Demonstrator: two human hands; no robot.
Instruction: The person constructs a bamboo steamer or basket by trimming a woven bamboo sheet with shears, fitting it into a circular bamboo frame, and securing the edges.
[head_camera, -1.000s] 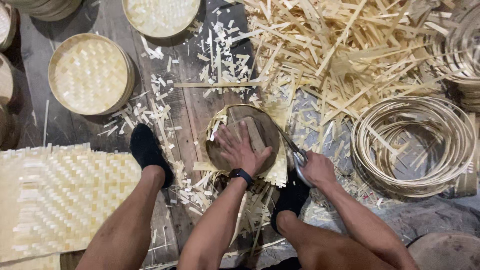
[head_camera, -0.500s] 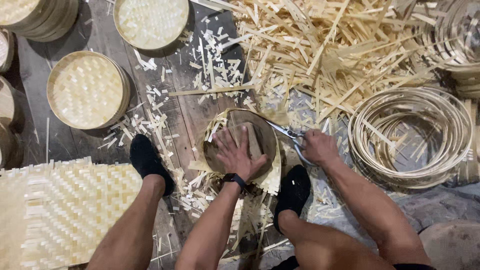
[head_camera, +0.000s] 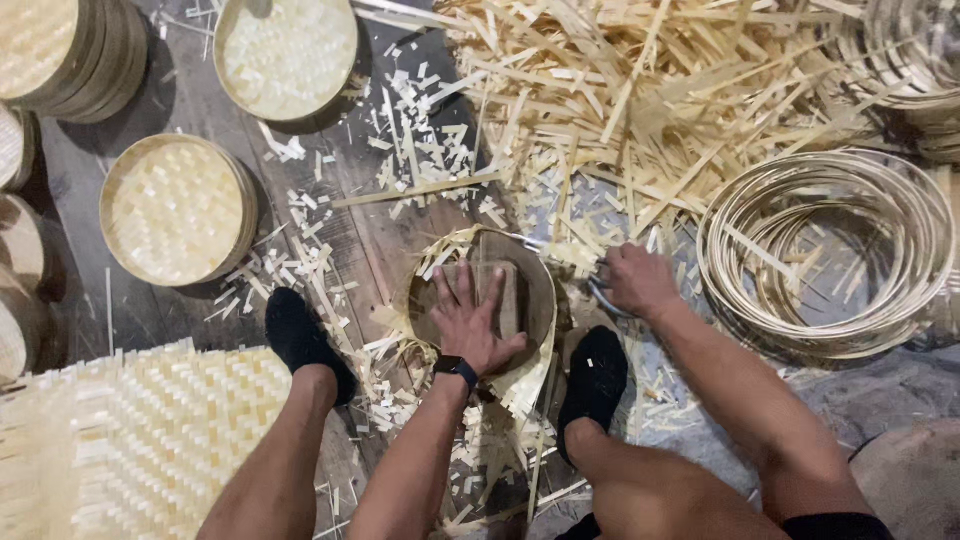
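My left hand (head_camera: 472, 322) lies flat, fingers spread, on a dark round wooden disc (head_camera: 530, 285) that rests on a piece of woven bamboo mat (head_camera: 520, 385) on the floor. A black watch sits on that wrist. My right hand (head_camera: 635, 280) grips metal scissors (head_camera: 600, 297) at the disc's right edge, blades pointing toward the mat's rim near the top. My two feet in black socks (head_camera: 305, 340) frame the work.
Round woven bamboo lids (head_camera: 175, 210) and stacks of them stand at the left and top. A large woven mat (head_camera: 130, 440) lies bottom left. Coiled bamboo hoops (head_camera: 830, 250) sit right. A heap of bamboo strips (head_camera: 650, 100) and offcuts covers the floor ahead.
My right hand with the scissors has moved up along the disc's right edge toward the top. The left hand stays pressed on the disc.
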